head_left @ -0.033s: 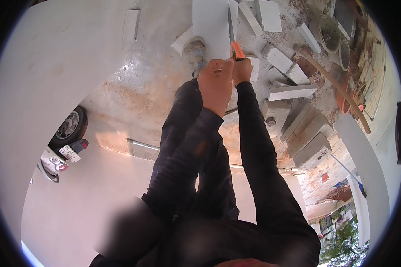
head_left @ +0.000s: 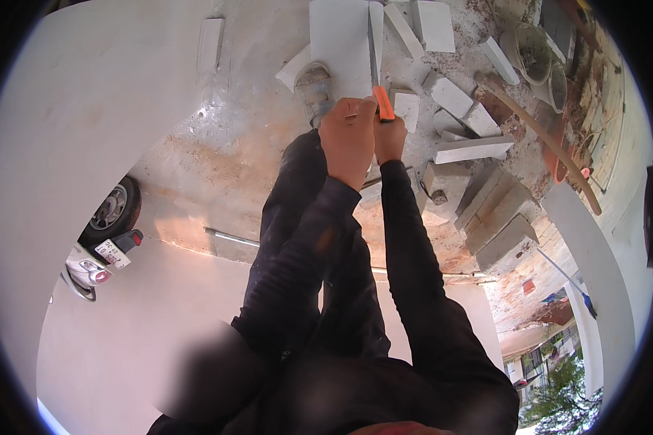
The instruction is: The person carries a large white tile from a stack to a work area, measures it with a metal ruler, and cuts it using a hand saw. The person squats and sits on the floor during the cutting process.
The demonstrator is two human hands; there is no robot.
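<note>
Orange-handled, grey-bladed saw along the white rectangular slab looks light, stiff — best held by its handle, right hand clasping it, left hand curled.

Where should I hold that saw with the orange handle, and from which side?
I'd grip the saw by its orange handle, coming from the near side, where the right hand holds it. The handle is the end nearest you, while the narrow blade points away along the white slab's right edge, so fingers there should likely stay clear of it.
</note>
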